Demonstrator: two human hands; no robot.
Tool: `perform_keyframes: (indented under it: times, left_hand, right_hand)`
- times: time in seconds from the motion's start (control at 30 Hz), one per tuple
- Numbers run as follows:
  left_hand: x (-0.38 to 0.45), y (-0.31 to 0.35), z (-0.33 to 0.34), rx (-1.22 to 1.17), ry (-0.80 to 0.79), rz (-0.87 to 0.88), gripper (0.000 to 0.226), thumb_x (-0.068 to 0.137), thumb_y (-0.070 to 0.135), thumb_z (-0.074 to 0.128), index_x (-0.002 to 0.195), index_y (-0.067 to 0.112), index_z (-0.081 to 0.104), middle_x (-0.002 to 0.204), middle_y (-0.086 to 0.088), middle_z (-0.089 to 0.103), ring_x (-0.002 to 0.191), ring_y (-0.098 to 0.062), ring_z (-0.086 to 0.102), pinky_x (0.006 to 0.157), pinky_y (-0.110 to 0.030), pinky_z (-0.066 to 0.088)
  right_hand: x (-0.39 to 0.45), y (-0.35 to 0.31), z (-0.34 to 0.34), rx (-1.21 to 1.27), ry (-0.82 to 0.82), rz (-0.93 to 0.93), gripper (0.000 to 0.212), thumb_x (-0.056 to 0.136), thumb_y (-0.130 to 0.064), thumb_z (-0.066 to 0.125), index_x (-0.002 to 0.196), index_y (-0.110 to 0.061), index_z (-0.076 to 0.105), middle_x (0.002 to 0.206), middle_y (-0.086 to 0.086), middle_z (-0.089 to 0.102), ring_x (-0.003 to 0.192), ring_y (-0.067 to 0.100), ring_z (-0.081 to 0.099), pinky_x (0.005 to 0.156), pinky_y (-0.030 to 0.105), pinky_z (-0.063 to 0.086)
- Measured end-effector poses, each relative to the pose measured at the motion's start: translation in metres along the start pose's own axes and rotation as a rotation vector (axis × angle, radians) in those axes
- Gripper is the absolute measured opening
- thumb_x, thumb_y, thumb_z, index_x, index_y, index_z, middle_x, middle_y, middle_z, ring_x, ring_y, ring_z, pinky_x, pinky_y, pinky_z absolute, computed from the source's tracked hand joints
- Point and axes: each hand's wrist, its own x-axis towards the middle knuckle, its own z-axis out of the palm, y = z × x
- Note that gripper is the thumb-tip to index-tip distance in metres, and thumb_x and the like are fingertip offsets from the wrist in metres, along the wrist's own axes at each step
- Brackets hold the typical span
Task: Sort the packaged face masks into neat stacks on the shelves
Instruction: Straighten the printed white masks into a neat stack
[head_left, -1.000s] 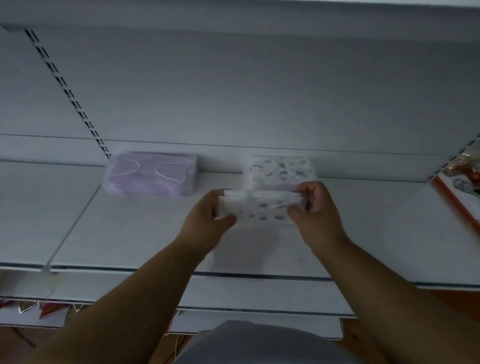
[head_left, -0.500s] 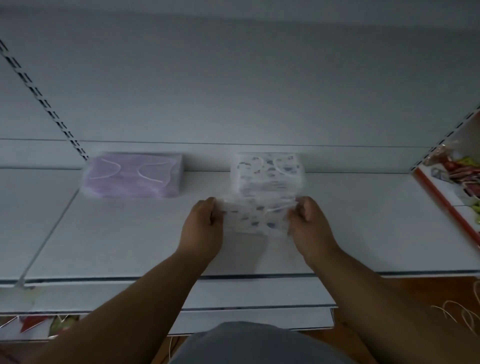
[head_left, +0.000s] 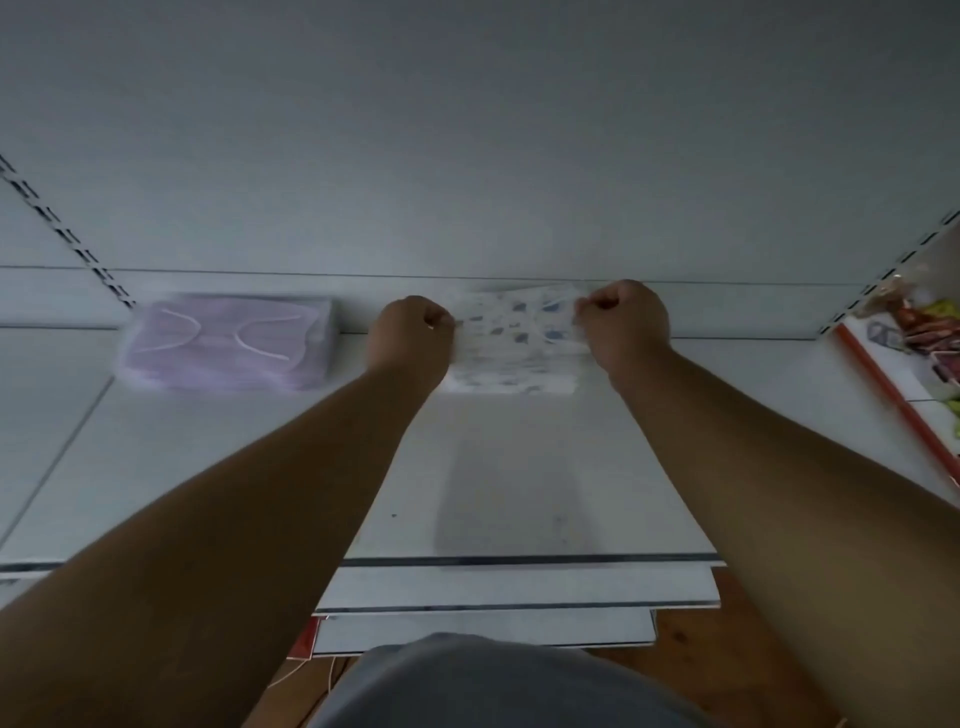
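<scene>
Patterned pack (head_left: 519, 317) held at the back of the shelf (head_left: 519, 467), on top of the patterned stack (head_left: 511, 371), close against the back panel (head_left: 467, 156). Gripped at both short ends: left hand (head_left: 413, 332) curled round the left edge, right hand (head_left: 626, 322) curled round the right edge, knuckles up, fingertips tucked out of sight. Both hands clenched on the pack. Both forearms stretched forward over the shelf. Clear wrapping, white masks with small blue-grey prints, somewhat blurred. Whether the pack already rests fully on the stack or hangs just above it: cannot tell.

Purple stack (head_left: 228, 343) to the left on the same shelf, also at the back, apart from the left hand, white ear loops visible through the wrap. Slotted upright (head_left: 78, 249) running diagonally behind the purple stack; another (head_left: 883, 275) at the far right. Colourful packets (head_left: 919, 322) on the neighbouring shelf to the right, behind an orange-red edge strip (head_left: 893, 400). Lower shelves (head_left: 514, 587) stepping out beneath the front edge. Grey clothing (head_left: 493, 686) at the bottom of the view, brown floor (head_left: 727, 649) beside it, thin pale cord (head_left: 311, 670) lying on the floor at lower left.
</scene>
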Motion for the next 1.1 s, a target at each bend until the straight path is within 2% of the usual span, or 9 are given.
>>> perform_keyframes:
  times: [0.13, 0.27, 0.4, 0.5, 0.6, 0.73, 0.87, 1.0, 1.1]
  left_hand:
    - [-0.011, -0.013, 0.011, -0.244, 0.025, -0.024, 0.044, 0.096, 0.045, 0.056, 0.136, 0.024, 0.054, 0.139, 0.0, 0.052, 0.121, -0.016, 0.055, 0.103, -0.035, 0.046]
    - [-0.034, -0.018, 0.032, -0.382, -0.072, -0.061, 0.071, 0.093, 0.047, 0.06, 0.153, 0.026, 0.029, 0.153, -0.002, 0.04, 0.138, -0.019, 0.04, 0.115, -0.036, 0.033]
    - [-0.038, -0.017, 0.044, -0.366, -0.124, -0.064, 0.082, 0.092, 0.037, 0.067, 0.157, 0.024, 0.019, 0.157, -0.003, 0.034, 0.142, -0.021, 0.036, 0.118, -0.036, 0.03]
    - [-0.032, -0.015, 0.044, -0.368, -0.131, -0.057, 0.082, 0.092, 0.032, 0.068, 0.157, 0.024, 0.018, 0.157, -0.003, 0.035, 0.139, -0.02, 0.038, 0.115, -0.032, 0.031]
    - [-0.027, -0.025, 0.044, -0.417, -0.137, -0.058, 0.093, 0.084, 0.032, 0.076, 0.156, 0.027, 0.017, 0.155, 0.0, 0.037, 0.135, -0.017, 0.043, 0.114, -0.036, 0.037]
    - [-0.023, -0.04, 0.045, -0.225, -0.144, -0.025, 0.101, 0.07, 0.043, 0.081, 0.153, 0.027, 0.026, 0.147, 0.0, 0.048, 0.13, -0.021, 0.052, 0.107, -0.046, 0.046]
    - [-0.021, -0.04, 0.042, -0.115, -0.112, 0.061, 0.086, 0.07, 0.044, 0.079, 0.144, 0.027, 0.04, 0.136, 0.001, 0.058, 0.119, -0.023, 0.059, 0.099, -0.046, 0.052]
    - [-0.015, -0.046, 0.036, 0.022, -0.11, 0.132, 0.09, 0.066, 0.036, 0.084, 0.144, 0.026, 0.041, 0.136, -0.005, 0.056, 0.123, -0.028, 0.053, 0.104, -0.043, 0.046]
    - [-0.009, -0.047, 0.034, 0.155, -0.131, 0.182, 0.083, 0.069, 0.04, 0.083, 0.141, 0.023, 0.045, 0.133, -0.006, 0.058, 0.124, -0.032, 0.05, 0.105, -0.043, 0.043]
  right_hand:
    - [-0.012, 0.014, 0.01, 0.065, 0.023, 0.018, 0.035, 0.091, -0.043, 0.056, 0.107, -0.013, 0.066, 0.108, 0.007, 0.067, 0.1, 0.025, 0.062, 0.08, 0.026, 0.04]
    - [-0.033, 0.036, 0.022, 0.44, 0.053, 0.241, 0.044, 0.091, -0.057, 0.042, 0.107, -0.02, 0.058, 0.106, 0.003, 0.061, 0.104, 0.024, 0.058, 0.096, 0.038, 0.046]
    - [-0.045, 0.034, 0.028, 0.735, -0.159, 0.309, 0.048, 0.095, -0.058, 0.044, 0.127, -0.024, 0.057, 0.123, -0.01, 0.057, 0.113, 0.011, 0.056, 0.1, 0.03, 0.043]
    - [-0.046, 0.033, 0.028, 0.607, -0.207, 0.217, 0.057, 0.09, -0.062, 0.049, 0.134, -0.025, 0.056, 0.125, -0.009, 0.06, 0.115, 0.014, 0.058, 0.096, 0.03, 0.044]
    - [-0.041, 0.045, 0.023, 0.441, -0.181, 0.048, 0.059, 0.074, -0.066, 0.06, 0.118, -0.026, 0.062, 0.107, -0.011, 0.071, 0.099, 0.012, 0.068, 0.083, 0.03, 0.052]
    - [-0.037, 0.062, 0.023, 0.383, -0.321, -0.027, 0.071, 0.06, -0.05, 0.085, 0.122, -0.027, 0.061, 0.114, -0.009, 0.072, 0.104, 0.011, 0.069, 0.094, 0.043, 0.055]
    - [-0.036, 0.063, 0.021, 0.208, -0.242, -0.134, 0.066, 0.063, -0.032, 0.091, 0.119, -0.031, 0.057, 0.113, -0.016, 0.067, 0.099, 0.003, 0.066, 0.088, 0.027, 0.055]
    - [-0.022, 0.071, 0.018, -0.092, -0.223, -0.194, 0.122, 0.058, -0.043, 0.091, 0.155, -0.018, 0.021, 0.145, 0.003, 0.051, 0.133, 0.025, 0.048, 0.108, 0.042, 0.043]
    - [-0.014, 0.073, 0.019, -0.173, -0.255, -0.194, 0.132, 0.059, -0.047, 0.09, 0.158, -0.016, 0.008, 0.15, 0.007, 0.046, 0.137, 0.03, 0.043, 0.112, 0.045, 0.039]
